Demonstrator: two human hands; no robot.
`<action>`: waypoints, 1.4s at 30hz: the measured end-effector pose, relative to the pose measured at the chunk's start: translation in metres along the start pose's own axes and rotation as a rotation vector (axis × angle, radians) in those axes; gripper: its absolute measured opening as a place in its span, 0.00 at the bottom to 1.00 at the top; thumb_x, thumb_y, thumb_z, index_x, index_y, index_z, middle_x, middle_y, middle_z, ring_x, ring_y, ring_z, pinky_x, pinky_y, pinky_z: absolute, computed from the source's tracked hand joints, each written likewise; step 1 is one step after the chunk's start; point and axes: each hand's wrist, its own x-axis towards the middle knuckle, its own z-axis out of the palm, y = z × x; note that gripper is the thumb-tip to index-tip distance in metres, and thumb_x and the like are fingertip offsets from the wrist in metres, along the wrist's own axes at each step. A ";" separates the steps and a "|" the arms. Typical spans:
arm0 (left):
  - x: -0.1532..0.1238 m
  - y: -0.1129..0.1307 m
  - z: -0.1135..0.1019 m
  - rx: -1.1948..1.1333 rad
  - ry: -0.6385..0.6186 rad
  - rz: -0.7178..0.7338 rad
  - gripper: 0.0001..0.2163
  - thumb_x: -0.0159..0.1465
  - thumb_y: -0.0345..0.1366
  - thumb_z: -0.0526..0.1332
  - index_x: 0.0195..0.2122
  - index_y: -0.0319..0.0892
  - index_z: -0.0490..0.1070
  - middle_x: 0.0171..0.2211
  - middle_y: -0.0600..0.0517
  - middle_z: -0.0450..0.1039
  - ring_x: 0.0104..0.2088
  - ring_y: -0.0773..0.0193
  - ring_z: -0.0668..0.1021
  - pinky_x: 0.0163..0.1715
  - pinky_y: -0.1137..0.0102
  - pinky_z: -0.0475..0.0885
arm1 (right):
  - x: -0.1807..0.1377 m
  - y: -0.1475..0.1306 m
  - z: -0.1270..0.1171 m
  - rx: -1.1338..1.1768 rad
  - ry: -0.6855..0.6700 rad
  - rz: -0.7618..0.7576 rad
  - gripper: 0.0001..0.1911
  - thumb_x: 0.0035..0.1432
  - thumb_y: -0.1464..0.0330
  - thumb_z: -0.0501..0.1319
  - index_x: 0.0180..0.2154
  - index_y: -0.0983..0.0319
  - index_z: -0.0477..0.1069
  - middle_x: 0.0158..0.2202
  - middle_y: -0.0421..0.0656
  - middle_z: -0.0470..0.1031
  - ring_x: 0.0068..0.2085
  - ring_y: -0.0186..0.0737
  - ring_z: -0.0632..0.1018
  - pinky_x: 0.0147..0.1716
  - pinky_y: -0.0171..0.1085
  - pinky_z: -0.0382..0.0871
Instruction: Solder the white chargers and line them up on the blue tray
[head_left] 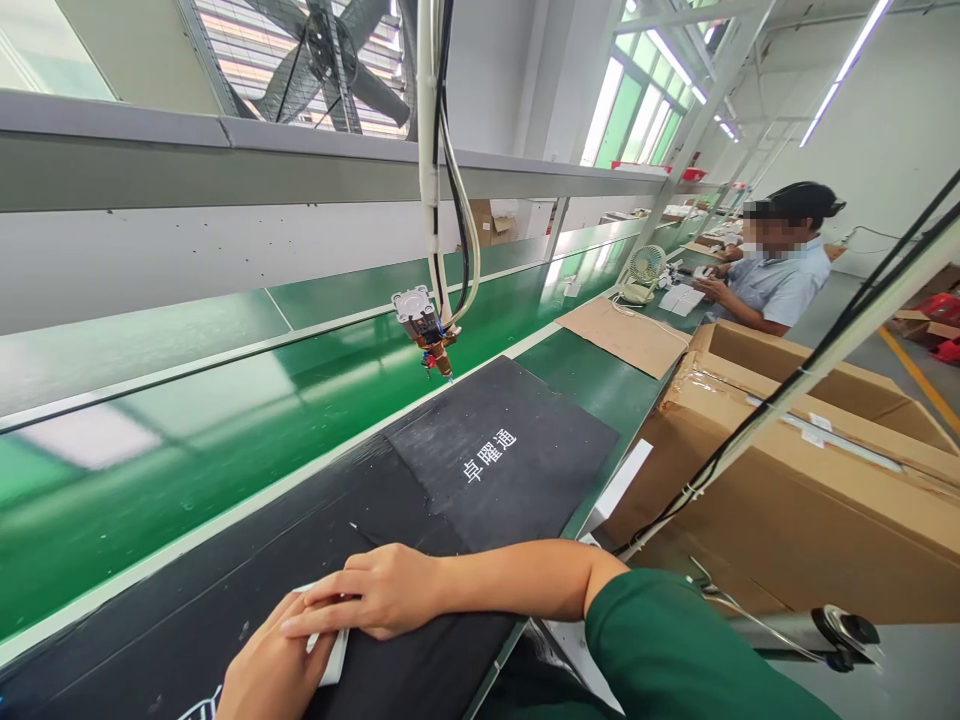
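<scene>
Low on the black mat, a small white flat-sided piece [335,663] lies under both hands; most of it is covered. My left hand [266,660] comes in from the bottom edge, its fingers closed over the piece. From the right reaches my right hand [382,592], fingers stretched out and slightly apart, lying across the fingers of the left hand. Its lower edge is close to the white piece, but contact cannot be made out. Beneath them spreads the black mat [375,510], with a darker grey sheet carrying white characters [517,450] farther along.
A device with a brass-coloured tip [431,330] hangs on cables above the mat. The green conveyor belt [225,440] runs beyond it. Cardboard boxes [787,480] and a slanted cable-wrapped pole [757,420] stand right. A co-worker [780,270] sits farther along, near a small fan [645,268].
</scene>
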 end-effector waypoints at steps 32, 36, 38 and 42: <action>0.021 0.047 -0.044 0.145 0.085 0.091 0.15 0.69 0.34 0.50 0.35 0.41 0.77 0.29 0.49 0.78 0.31 0.61 0.80 0.32 0.70 0.73 | -0.004 0.004 0.010 0.243 0.113 0.015 0.26 0.64 0.74 0.52 0.63 0.59 0.62 0.59 0.48 0.70 0.46 0.35 0.72 0.50 0.35 0.71; 0.020 0.052 -0.047 0.122 -0.042 -0.030 0.10 0.68 0.37 0.56 0.37 0.41 0.76 0.32 0.48 0.78 0.35 0.60 0.79 0.34 0.69 0.72 | -0.007 0.003 0.010 0.294 0.197 -0.007 0.26 0.64 0.75 0.51 0.63 0.61 0.61 0.57 0.51 0.71 0.49 0.36 0.73 0.48 0.36 0.72; 0.018 0.054 -0.046 0.127 -0.083 -0.079 0.10 0.68 0.38 0.57 0.37 0.40 0.77 0.32 0.48 0.78 0.35 0.60 0.79 0.34 0.69 0.71 | -0.008 0.002 0.007 0.308 0.244 -0.011 0.25 0.64 0.75 0.51 0.62 0.62 0.62 0.56 0.52 0.71 0.49 0.37 0.73 0.48 0.36 0.73; 0.018 0.057 -0.046 0.119 -0.129 -0.128 0.10 0.68 0.39 0.58 0.37 0.40 0.77 0.31 0.47 0.78 0.34 0.60 0.78 0.33 0.68 0.69 | -0.010 0.002 0.001 0.299 0.257 -0.002 0.26 0.64 0.76 0.51 0.63 0.61 0.60 0.56 0.52 0.70 0.46 0.37 0.74 0.46 0.37 0.74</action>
